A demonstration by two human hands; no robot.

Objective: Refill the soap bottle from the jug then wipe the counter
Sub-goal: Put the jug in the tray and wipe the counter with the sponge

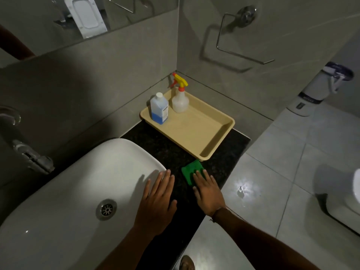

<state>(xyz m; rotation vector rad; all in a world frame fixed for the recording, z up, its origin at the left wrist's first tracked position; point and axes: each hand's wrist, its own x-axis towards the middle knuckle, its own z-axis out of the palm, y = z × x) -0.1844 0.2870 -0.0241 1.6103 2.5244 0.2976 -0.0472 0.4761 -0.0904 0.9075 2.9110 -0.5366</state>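
Note:
A jug (pixel 159 108) with a white cap and blue liquid in its lower part stands upright in the far left corner of a beige tray (pixel 210 131). Beside it in the tray stands a clear spray bottle (pixel 180 100) with a yellow and red trigger head. A green cloth (pixel 191 169) lies on the black counter (pixel 167 151) just in front of the tray. My right hand (pixel 207 190) lies flat on the cloth's near part, fingers spread. My left hand (pixel 157 199) rests flat and empty on the sink's right rim.
A white basin (pixel 78 191) with a metal drain fills the left, a wall tap (pixel 29 152) above it. The counter's right edge drops to a tiled floor (pixel 272 172). A towel ring (pixel 239 38) hangs on the right wall; a white bin (pixel 319 88) stands beyond.

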